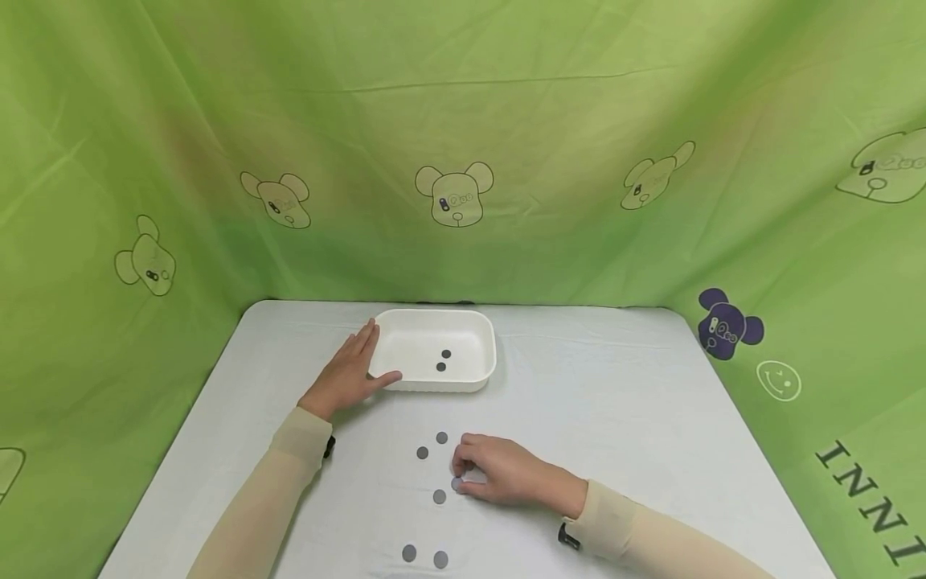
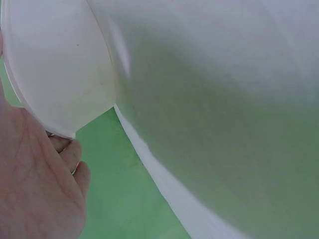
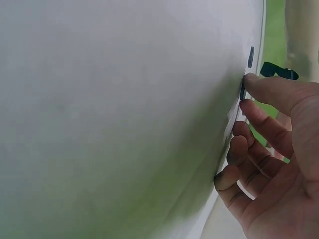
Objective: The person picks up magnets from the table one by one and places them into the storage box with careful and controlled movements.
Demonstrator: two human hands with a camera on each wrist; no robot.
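Two dark discs point(image 1: 446, 354) lie in the tray point(image 1: 434, 386), its 9 o'clock end touched by the left hand point(image 1: 347, 378), thumb spread. At the worktop point(image 1: 615, 402), the right hand point(image 1: 510, 470) pinches a gray disc point(image 1: 456, 483) in its grip; picking up seems underway, and next probably calls for a steady lift toward 11 o'clock.

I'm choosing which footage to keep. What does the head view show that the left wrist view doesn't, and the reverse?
Only the head view: the right hand at a grey disc, two dark discs inside the white tray, and other discs on the white table.
Only the left wrist view: the palm side of the left hand.
Both: that hand against the tray, the table and the green backdrop.
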